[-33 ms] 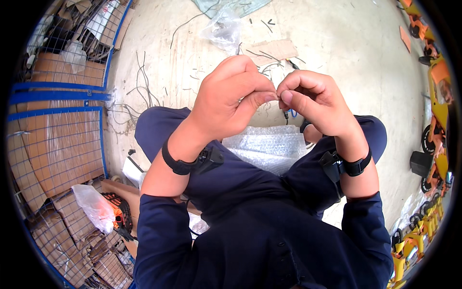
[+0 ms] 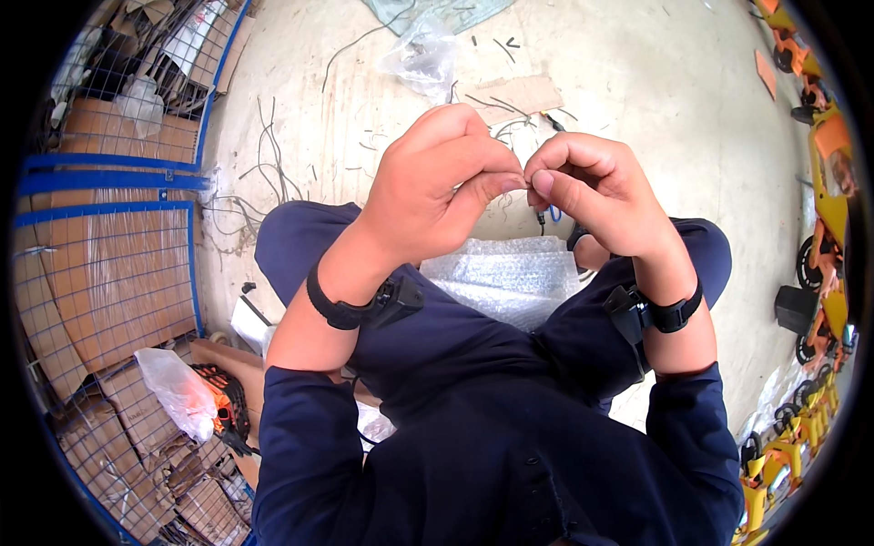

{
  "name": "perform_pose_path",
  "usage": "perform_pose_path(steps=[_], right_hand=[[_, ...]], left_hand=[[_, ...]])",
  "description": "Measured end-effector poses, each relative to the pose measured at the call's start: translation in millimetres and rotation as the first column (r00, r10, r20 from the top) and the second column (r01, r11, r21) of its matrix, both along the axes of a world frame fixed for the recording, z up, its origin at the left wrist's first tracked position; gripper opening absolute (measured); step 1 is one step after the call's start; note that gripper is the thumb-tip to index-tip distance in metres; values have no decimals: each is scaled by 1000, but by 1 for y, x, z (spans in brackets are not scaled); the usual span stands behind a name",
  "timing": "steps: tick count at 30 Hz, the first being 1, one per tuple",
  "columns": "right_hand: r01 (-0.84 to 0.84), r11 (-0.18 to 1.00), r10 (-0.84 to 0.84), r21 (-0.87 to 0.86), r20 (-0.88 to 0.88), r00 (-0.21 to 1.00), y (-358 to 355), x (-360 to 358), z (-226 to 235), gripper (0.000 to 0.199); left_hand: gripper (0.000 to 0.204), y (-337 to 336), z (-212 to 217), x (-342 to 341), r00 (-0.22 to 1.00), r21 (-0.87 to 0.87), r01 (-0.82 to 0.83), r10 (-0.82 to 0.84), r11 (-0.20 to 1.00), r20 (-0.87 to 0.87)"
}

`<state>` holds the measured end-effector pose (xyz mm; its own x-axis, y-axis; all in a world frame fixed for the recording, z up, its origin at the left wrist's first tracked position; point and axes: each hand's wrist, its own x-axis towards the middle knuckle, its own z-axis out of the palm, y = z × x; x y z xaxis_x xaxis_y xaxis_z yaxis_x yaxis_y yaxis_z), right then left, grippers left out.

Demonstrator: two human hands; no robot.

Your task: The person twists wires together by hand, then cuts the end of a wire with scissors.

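Note:
Thumb and forefinger of my left hand (image 2: pixel 428 187) are pinched together, their tips meeting those of my right hand (image 2: pixel 596 191). My right hand is closed in a pinch too. Whatever lies between the fingertips is too small to make out. Just below my right fingers, a thin dark cable end (image 2: pixel 542 221) and a loop of blue wire (image 2: pixel 555 214) show, partly hidden by the hand. A sheet of bubble wrap (image 2: pixel 505 278) lies beneath the hands, between my bent legs.
Cut dark wires (image 2: pixel 266 150) are scattered on the floor, with a flat cardboard piece (image 2: pixel 514 98) and a clear plastic bag (image 2: pixel 423 59) ahead. Blue mesh cages (image 2: pixel 127 282) of cardboard stand left. Yellow and orange wheeled machines (image 2: pixel 830 218) line the right.

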<state>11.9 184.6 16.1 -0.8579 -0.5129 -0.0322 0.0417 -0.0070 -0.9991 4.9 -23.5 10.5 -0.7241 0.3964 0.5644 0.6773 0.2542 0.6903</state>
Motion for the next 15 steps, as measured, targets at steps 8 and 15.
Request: perform_pose_path(steps=[8, 15], right_hand=[[10, 1000, -7, -29, 108, 994, -6, 14, 13, 9], [177, 984, -179, 24, 134, 975, -26, 34, 20, 11]], left_hand=[[10, -8, 6, 6, 981, -29, 39, -43, 999, -187], [5, -21, 10, 17, 997, 102, 56, -50, 993, -59]])
